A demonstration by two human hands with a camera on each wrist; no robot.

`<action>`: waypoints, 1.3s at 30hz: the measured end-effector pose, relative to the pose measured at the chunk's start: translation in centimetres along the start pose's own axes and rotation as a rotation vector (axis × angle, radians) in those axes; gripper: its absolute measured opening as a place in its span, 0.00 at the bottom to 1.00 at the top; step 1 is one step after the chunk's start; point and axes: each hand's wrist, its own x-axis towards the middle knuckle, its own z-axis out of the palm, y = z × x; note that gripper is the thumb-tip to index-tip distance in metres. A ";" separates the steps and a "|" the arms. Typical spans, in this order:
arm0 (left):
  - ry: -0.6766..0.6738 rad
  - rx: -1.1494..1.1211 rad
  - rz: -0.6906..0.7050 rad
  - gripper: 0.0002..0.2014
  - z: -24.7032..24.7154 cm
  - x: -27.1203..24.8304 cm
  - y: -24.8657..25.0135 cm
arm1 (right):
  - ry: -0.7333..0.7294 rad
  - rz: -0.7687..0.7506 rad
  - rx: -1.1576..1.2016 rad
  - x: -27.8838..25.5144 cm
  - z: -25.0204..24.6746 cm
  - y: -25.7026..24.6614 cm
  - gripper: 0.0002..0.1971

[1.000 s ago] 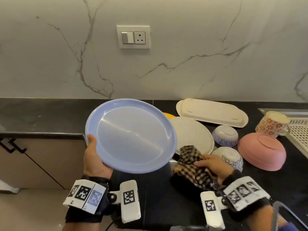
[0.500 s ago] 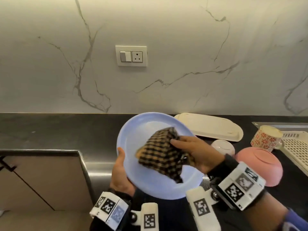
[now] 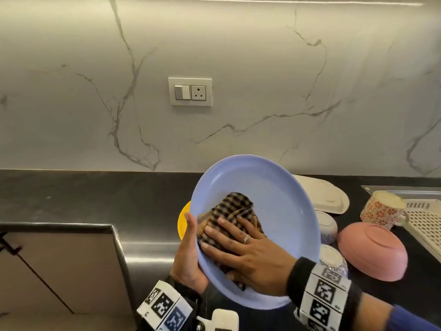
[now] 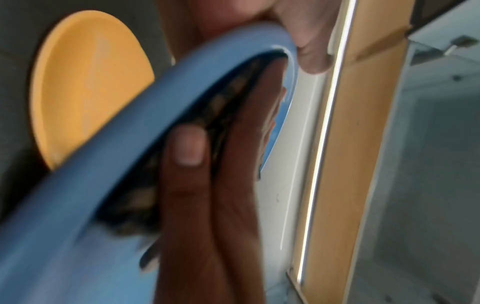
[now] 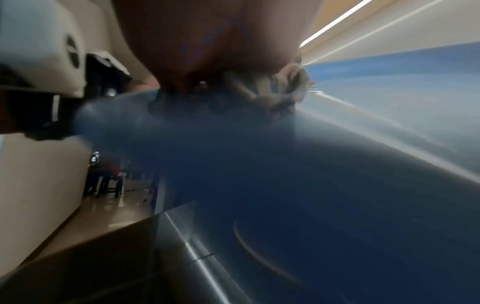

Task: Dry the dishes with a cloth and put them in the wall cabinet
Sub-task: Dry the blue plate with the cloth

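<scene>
A light blue plate [image 3: 281,206] is held tilted above the black counter, its face toward me. My left hand [image 3: 188,249] grips its lower left rim, thumb on the front edge. My right hand [image 3: 241,247] lies flat with straight fingers on a brown checked cloth [image 3: 235,206] and presses it against the plate's lower left face. In the left wrist view the blue rim [image 4: 109,160] runs across the frame with the cloth [image 4: 140,197] tucked behind a finger. The right wrist view is dark and blurred; the cloth [image 5: 272,90] bunches under the palm against the plate [image 5: 389,82].
On the counter behind the plate lie a yellow plate [image 3: 183,220], a cream oblong tray [image 3: 329,199], two small patterned bowls [image 3: 328,226], an upturned pink bowl [image 3: 372,250] and a floral mug [image 3: 381,209]. A white perforated rack [image 3: 427,223] sits at the right. A steel sink edge [image 3: 148,247] lies below left.
The plate has risen and shifted right. My right hand brought the cloth from the counter onto the plate, then slid it down to the lower left face with fingers now flat.
</scene>
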 end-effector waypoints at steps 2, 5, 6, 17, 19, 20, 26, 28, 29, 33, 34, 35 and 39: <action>-0.025 0.051 0.049 0.56 0.6 0.1 0.0 | 0.053 0.088 0.010 1.3 -0.5 1.3 0.29; 0.012 0.159 0.151 0.51 0.8 0.4 -0.2 | 0.073 0.261 0.029 2.8 -2.1 4.7 0.31; 0.049 0.191 0.190 0.47 0.8 0.3 -0.1 | 0.056 0.315 0.016 2.8 -2.6 6.1 0.32; 0.039 0.141 0.332 0.50 0.6 0.0 2.0 | 0.034 0.587 -0.022 -6.2 0.2 7.8 0.32; 0.036 0.113 0.304 0.51 0.7 0.2 2.1 | 0.058 0.608 0.052 -7.2 0.9 5.0 0.31; 0.037 0.100 0.288 0.52 0.7 0.2 2.0 | 0.064 0.610 0.091 -7.4 1.2 3.6 0.30; 0.076 0.060 0.240 0.51 1.8 0.8 0.4 | 0.076 0.269 0.159 -4.9 0.7 -2.8 0.28; 0.031 0.071 0.132 0.51 2.2 0.8 -0.2 | 0.081 0.206 0.160 -3.0 0.0 -2.9 0.28; 0.009 0.082 0.116 0.51 2.2 1.0 -0.4 | 0.083 0.191 0.143 -2.0 -0.3 -2.3 0.28; 0.026 0.176 0.233 0.53 2.7 1.3 -0.7 | 0.105 0.265 0.047 0.8 -1.1 2.8 0.28; 0.041 0.203 0.268 0.52 2.8 1.1 -0.7 | 0.119 0.314 0.058 1.1 -1.4 4.5 0.28; 0.062 0.223 0.285 0.52 2.8 1.0 -0.7 | 0.131 0.366 0.076 1.1 -1.7 6.2 0.28; 0.039 0.205 0.298 0.50 1.9 0.5 0.2 | 0.127 0.572 0.109 -1.8 -1.8 10.6 0.31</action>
